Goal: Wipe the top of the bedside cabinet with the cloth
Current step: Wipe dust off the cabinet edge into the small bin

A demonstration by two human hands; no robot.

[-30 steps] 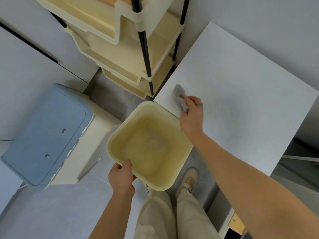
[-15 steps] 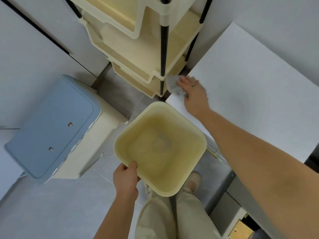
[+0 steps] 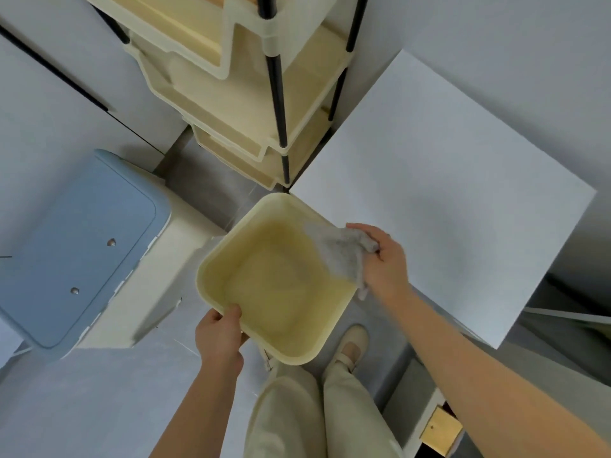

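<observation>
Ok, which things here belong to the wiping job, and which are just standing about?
Part of the job:
- cloth, held in the right hand
- bedside cabinet top
- yellow basin, rim held by the left hand

Just standing about:
- tiered yellow rack
- blue-lidded bin

My right hand (image 3: 385,262) holds a mottled grey cloth with paler flecks (image 3: 340,256). My left hand (image 3: 220,338) grips a plain pale yellow square plastic basin (image 3: 251,226). The flat cabinet top (image 3: 446,193) is plain white, unpatterned. A cream-yellow tiered plastic rack (image 3: 231,104) has black metal poles. A rounded lid (image 3: 72,246) is soft blue with two small silver dots, set on a cream box. My trousers (image 3: 287,418) are plain beige, my shoe (image 3: 355,342) cream. The floor (image 3: 82,408) is light grey.
</observation>
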